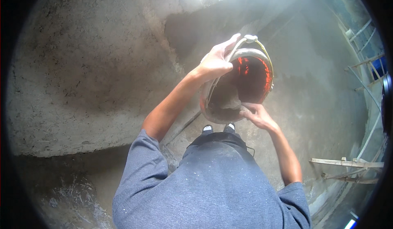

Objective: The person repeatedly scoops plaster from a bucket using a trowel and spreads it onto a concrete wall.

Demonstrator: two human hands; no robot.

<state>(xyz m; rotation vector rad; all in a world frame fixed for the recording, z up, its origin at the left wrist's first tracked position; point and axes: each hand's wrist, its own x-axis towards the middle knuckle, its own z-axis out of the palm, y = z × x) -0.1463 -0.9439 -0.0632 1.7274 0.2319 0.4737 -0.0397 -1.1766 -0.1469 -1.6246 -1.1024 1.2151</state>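
A bucket (254, 81) is tilted in front of me with its mouth toward me. Grey residue coats the inside, and bright red-orange patches show through on the far and right walls. My left hand (217, 61) grips the rim at the upper left, thumb along the edge and fingers outside, close to the bail handle (250, 38) arching over the far side. Down at the near right of the mouth, my right hand (256, 113) is closed around the end of a flat grey piece (229, 100) that reaches into the bucket. Dust hides what kind of thing it is.
Rough grey cement surfaces (82, 65) surround me, with a ledge edge at the lower left. Metal frames with wooden bars (348, 162) stand along the right side. My shoes (208, 128) show just below the bucket. Bright light enters at the top.
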